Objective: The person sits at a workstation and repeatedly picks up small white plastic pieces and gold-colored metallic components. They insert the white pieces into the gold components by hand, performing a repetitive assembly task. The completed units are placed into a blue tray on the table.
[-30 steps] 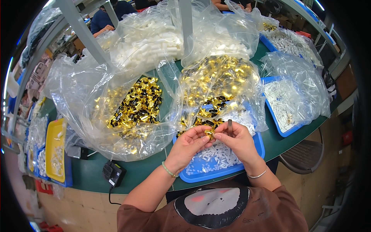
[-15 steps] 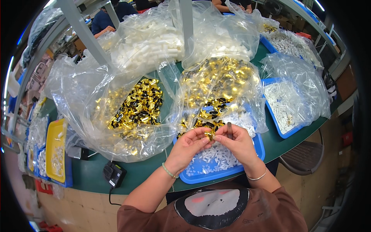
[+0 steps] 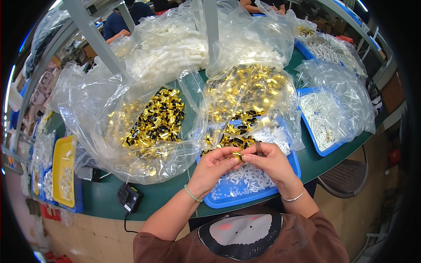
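A small gold cap [image 3: 237, 155] is pinched between the fingertips of the left hand [image 3: 215, 166] and the right hand [image 3: 269, 162], both closed on it from either side, so that the piece is steadied while it is worked at close range. A thin dark rod-like tool [image 3: 258, 148] is also gripped upright in the right hand; whether its tip touches the cap cannot be told. The cap is held just above the blue tray [image 3: 294, 165] at the near edge of the green table [image 3: 105, 199], above the small white plastic pieces [image 3: 245, 179] heaped in the tray, so that anything dropped is likely caught there. Directly behind the hands an open clear plastic bag [image 3: 250, 96] of shiny gold and black caps is slumped over the tray's far rim, its mouth turned toward the person, which keeps the supply within short reach. A second crinkled clear bag [image 3: 144, 127] of the same glossy caps is spread toward the left part of the table. Farther back, a bag of white tubular parts [image 3: 171, 50] is piled up. Toward the right edge another blue tray [image 3: 322, 149] of slim white sticks is covered by thin film. A yellow tray [image 3: 61, 171] is set at the left edge, and a small black box with a cable [image 3: 129, 198] is set at the near edge. A pale bead bracelet is worn on the left wrist, a thin metal bangle on the right.
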`<state>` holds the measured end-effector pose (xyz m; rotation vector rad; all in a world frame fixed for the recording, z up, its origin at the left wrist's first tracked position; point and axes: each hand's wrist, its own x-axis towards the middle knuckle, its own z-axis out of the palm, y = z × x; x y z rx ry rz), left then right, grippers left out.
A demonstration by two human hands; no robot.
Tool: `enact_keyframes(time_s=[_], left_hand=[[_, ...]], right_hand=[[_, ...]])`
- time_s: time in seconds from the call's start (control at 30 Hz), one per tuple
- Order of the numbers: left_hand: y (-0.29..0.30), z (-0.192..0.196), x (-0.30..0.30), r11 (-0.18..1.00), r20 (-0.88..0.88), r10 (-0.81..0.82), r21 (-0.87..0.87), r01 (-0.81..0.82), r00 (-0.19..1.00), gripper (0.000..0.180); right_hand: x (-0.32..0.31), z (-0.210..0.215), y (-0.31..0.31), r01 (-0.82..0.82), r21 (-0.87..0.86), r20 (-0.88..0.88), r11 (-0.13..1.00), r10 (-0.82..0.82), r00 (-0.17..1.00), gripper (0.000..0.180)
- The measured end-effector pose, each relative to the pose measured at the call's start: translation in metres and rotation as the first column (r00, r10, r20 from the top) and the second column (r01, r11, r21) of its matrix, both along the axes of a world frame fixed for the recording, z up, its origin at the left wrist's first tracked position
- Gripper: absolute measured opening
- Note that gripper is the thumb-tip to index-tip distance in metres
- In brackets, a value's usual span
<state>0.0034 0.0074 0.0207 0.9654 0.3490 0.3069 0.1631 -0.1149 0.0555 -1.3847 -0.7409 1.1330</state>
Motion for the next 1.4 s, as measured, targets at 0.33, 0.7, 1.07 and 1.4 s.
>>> enact_keyframes(time_s=[0.33, 0.7, 1.07, 1.4], left_hand=[[0.007, 0.003, -0.004, 0.989, 0.100, 0.142, -0.053, -0.137, 0.985, 0.028], [0.006, 0.003, -0.003, 0.988, -0.016, 0.130, -0.078, -0.131, 0.991, 0.036], [0.003, 0.000, -0.002, 0.997, -0.078, 0.034, 0.071, -0.029, 0.996, 0.042], [0.000, -0.003, -0.002, 0.983, -0.090, 0.011, 0.183, 0.006, 0.996, 0.040]], right_hand=[[-0.004, 0.004, -0.007, 0.084, 0.193, 0.379, 0.978, -0.153, 0.912, 0.016], [-0.006, -0.014, -0.010, -0.240, -0.048, 0.920, 0.970, 0.137, 0.367, 0.016], [0.000, -0.012, -0.010, -0.147, 0.171, 0.826, 0.974, -0.060, 0.561, 0.013], [-0.014, 0.005, -0.008, -0.111, 0.176, 0.768, 0.978, -0.066, 0.637, 0.012]])
